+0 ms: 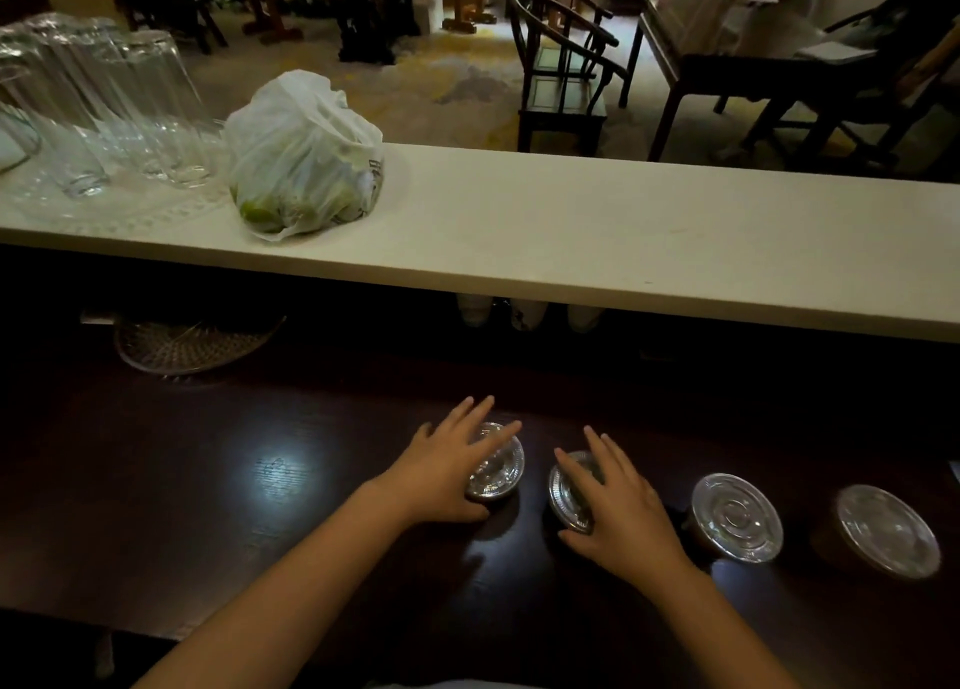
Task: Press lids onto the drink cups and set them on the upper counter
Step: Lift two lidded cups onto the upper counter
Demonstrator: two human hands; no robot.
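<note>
Directly beneath the spread fingers point(480, 418) of the left hand point(447, 473), a clear round plastic lid point(498, 473) is pressed; the right hand point(618, 506) flattens likewise on its neighbouring lidded cup point(569, 496). The white upper tabletop point(623, 231) lies ahead, above both.

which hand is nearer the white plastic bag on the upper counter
Left. The left hand rests on a cup lid below and right of the plastic bag; the right hand lies on the next lid, farther right.
</note>
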